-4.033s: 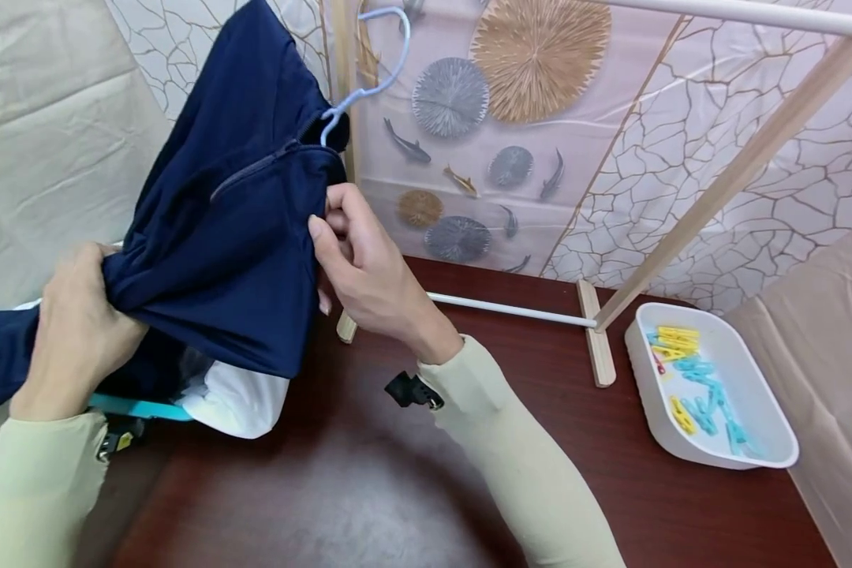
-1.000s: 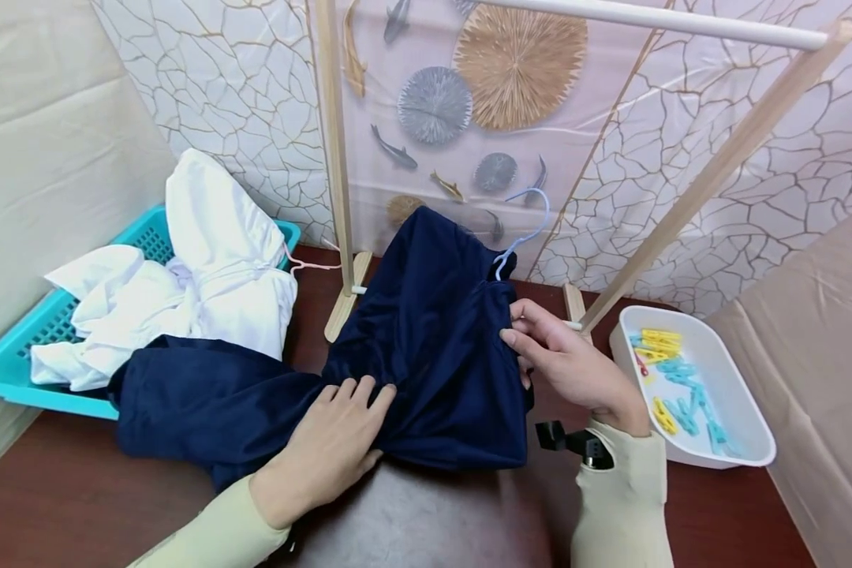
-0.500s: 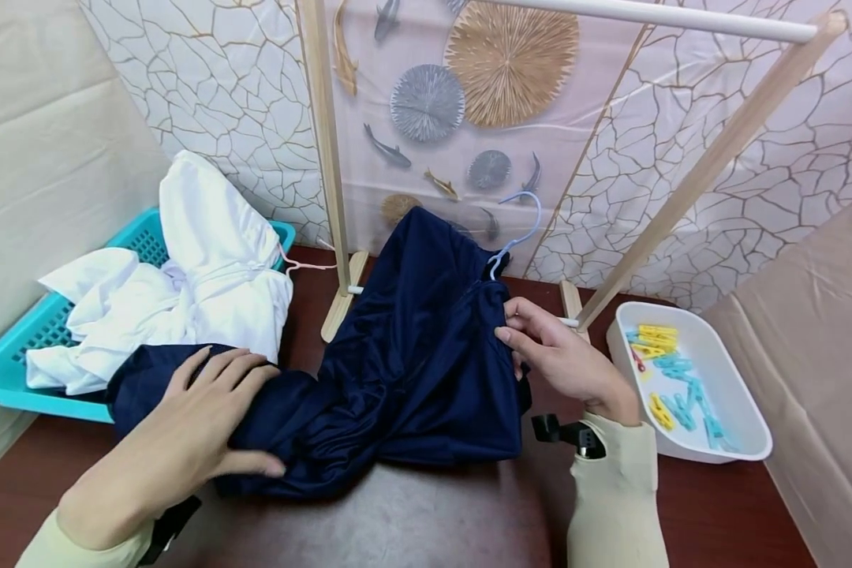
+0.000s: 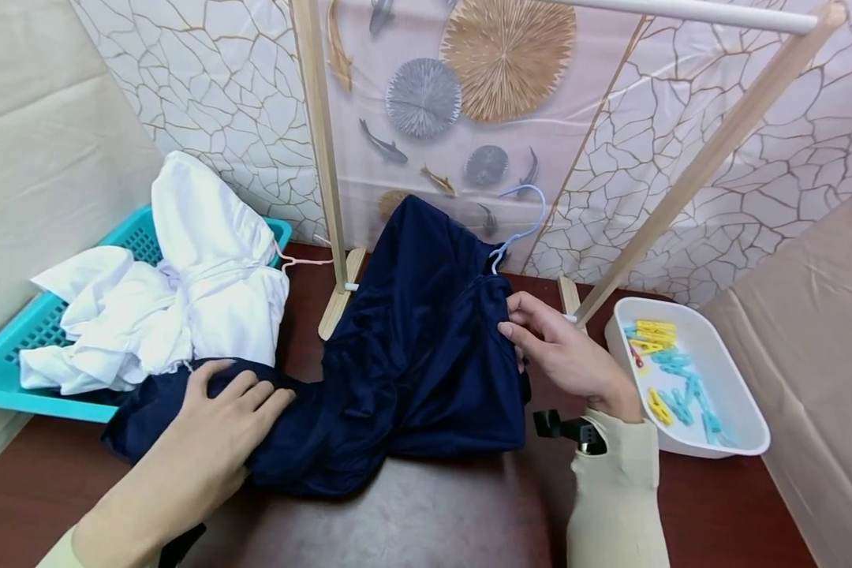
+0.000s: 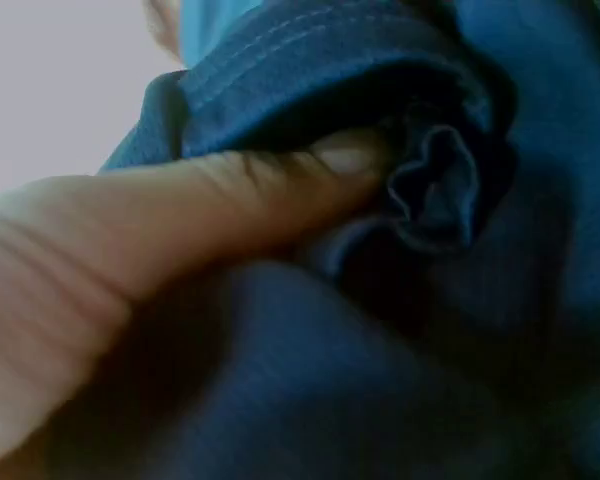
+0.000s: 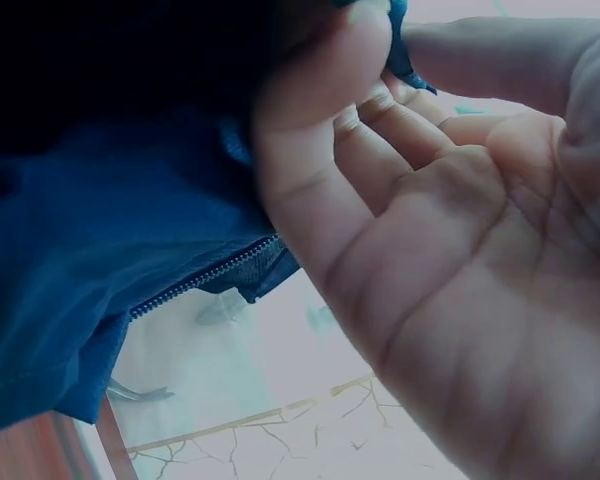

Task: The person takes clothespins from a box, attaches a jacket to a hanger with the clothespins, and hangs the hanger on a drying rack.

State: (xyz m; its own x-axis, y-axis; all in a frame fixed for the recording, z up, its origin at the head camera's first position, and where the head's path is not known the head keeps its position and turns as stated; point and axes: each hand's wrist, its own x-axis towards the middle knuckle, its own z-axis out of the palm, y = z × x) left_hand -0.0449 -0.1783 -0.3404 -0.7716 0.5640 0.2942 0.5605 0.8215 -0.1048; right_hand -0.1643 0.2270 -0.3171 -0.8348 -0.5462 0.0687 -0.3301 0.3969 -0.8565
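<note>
Pale printed wallpaper [image 4: 206, 110] with golden crack lines, round shapes and fish stands behind a dark reddish table [image 4: 440, 513], and beige cloth [image 4: 35, 118] covers the far left side of the frame. At the left of the frame lies a teal basket [image 4: 60, 404], filled with white clothing [image 4: 230, 315], and a pink hanger [image 4: 305, 261] sticks out from this clothing to the right. At lower left, the left hand [image 4: 216, 430] grips the sleeve-like part of a navy garment [image 4: 433, 355]; in the left wrist view its thumb [image 5: 270, 195] is tucked into a fold beside a stitched hem. This garment stretches from lower left to the centre of the frame, wrinkled in its middle. Behind it rises a wooden rack [image 4: 319, 150], whose white top rod [image 4: 696, 11] crosses the upper right. From the garment's neck, right of centre, comes out the hook of a light blue hanger [image 4: 539, 217]. Just below, the right hand [image 4: 564, 355] pinches the garment's edge between thumb and fingers; the right wrist view shows a zip [image 6: 210, 275] near these fingers. At the right of the frame stands a white tray [image 4: 741, 386], holding yellow clothespins [image 4: 655, 335] and teal clothespins [image 4: 696, 394].
</note>
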